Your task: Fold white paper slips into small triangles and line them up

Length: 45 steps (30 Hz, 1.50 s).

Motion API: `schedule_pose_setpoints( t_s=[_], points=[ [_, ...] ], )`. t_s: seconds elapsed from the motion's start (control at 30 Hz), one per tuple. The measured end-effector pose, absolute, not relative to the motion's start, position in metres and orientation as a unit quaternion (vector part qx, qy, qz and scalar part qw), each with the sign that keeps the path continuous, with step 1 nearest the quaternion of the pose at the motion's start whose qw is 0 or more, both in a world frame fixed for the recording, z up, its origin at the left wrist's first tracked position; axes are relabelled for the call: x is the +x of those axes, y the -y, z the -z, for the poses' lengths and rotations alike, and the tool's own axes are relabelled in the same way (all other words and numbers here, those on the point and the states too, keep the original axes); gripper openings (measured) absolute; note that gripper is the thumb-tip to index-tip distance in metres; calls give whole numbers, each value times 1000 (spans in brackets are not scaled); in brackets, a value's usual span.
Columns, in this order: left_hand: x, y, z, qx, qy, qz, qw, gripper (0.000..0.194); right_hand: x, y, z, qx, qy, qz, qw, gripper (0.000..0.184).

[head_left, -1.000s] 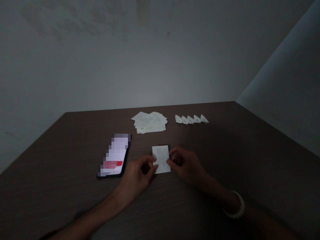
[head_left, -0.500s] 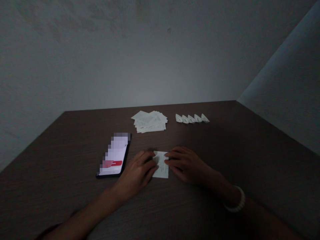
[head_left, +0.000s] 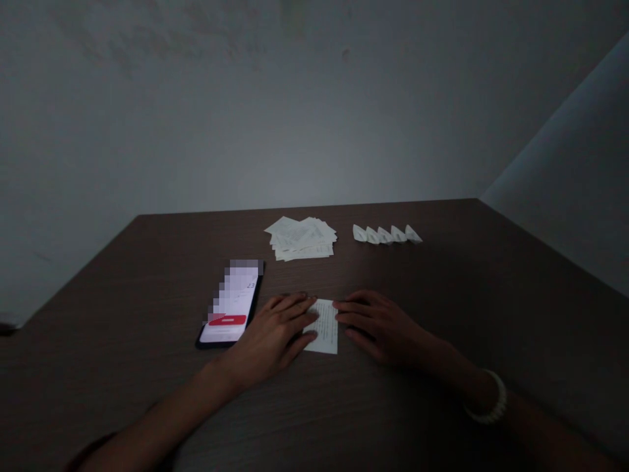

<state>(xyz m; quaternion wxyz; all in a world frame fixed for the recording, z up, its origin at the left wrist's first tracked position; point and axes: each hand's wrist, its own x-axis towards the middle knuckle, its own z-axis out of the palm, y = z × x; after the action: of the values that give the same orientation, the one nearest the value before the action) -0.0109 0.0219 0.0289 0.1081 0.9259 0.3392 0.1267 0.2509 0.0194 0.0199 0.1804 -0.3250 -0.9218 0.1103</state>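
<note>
A small white printed slip of paper [head_left: 327, 328], folded narrow, lies flat on the dark wooden table [head_left: 442, 295]. My left hand [head_left: 275, 334] rests on its left edge with fingers stretched out flat. My right hand [head_left: 378, 324] lies on its right edge, fingers also extended and pressing down. A white bracelet [head_left: 491, 400] sits on my right wrist. Neither hand grips anything.
A phone [head_left: 230, 305] with a lit screen lies left of my left hand. Farther back sits a loose pile of paper slips [head_left: 302, 237], and to its right a row of several small folded paper shapes [head_left: 388, 234]. Walls close the table's back and right.
The slip was held up by pinching fingers of both hands a second ago; now it is folded narrower and lies flat, with both hands spread and pressing on its edges.
</note>
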Motion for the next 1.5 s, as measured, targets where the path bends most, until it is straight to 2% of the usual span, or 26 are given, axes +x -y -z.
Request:
schedule_pose_setpoints(
  t_s=[0.1, 0.5, 0.77, 1.13, 1.5],
  points=[
    [-12, -22, -28, 925, -340, -129, 114, 31, 251, -19, -16, -328, 921, -103, 185, 34],
    [-9, -20, -33, 934, -323, -143, 59, 25, 250, -21, -18, -350, 920, -82, 153, 36],
    [-2, -13, -24, 933, -299, -181, 88, 25, 243, -19, -24, -359, 919, -87, 138, 33],
    [-2, -11, -29, 936, -275, -165, 142, 23, 238, -18, -23, -373, 916, -74, 129, 33],
    [-2, -13, -23, 923, -298, -189, 154, 25, 232, -17, -26, -381, 918, -54, 97, 47]
  ],
)
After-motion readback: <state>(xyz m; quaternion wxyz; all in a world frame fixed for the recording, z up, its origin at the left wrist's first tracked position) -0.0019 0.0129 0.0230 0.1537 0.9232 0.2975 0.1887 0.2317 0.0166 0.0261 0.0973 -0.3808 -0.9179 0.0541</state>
